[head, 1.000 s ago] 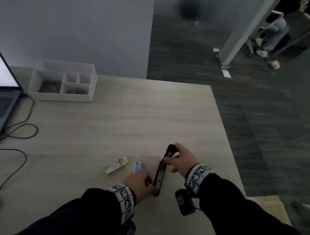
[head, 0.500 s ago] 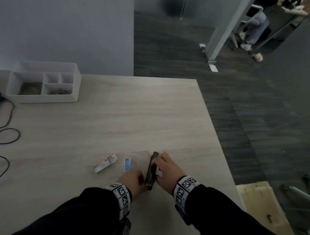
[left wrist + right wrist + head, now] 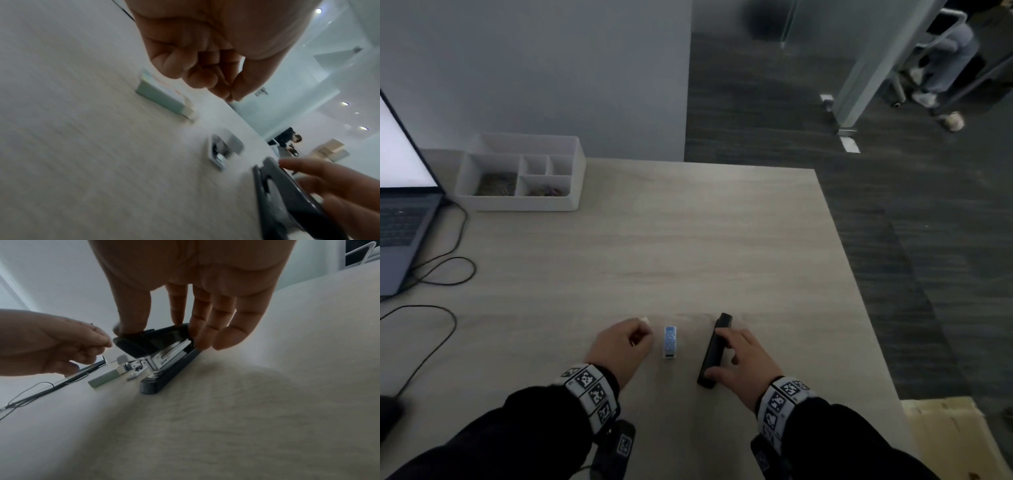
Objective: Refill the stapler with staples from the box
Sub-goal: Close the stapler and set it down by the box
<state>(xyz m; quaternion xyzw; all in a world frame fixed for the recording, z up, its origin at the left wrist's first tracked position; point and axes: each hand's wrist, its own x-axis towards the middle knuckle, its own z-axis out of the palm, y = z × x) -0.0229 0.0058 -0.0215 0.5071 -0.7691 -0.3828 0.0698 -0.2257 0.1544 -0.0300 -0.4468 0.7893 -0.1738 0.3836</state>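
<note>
The black stapler (image 3: 714, 346) lies lengthwise on the wooden table, its top down. My right hand (image 3: 726, 354) holds it, thumb at the near end and fingers at the far end; the right wrist view shows this grip (image 3: 164, 335) on the stapler (image 3: 170, 373). The blue inner tray of staples (image 3: 670, 342) sits just left of it. My left hand (image 3: 633, 337) hovers with curled fingers over the pale staple box (image 3: 644, 320), mostly hiding it. In the left wrist view the fingertips (image 3: 226, 91) pinch nothing visible above the box (image 3: 162, 97).
A white desk organizer (image 3: 517, 181) stands at the back left beside an open laptop (image 3: 400, 219). Black cables (image 3: 448, 270) loop across the left side. The table's right edge (image 3: 859, 308) drops to dark carpet. A person sits far off at the top right.
The stapler's top went from raised to down. My left hand let go of the stapler and moved left over the staple box. The right hand stays on the stapler.
</note>
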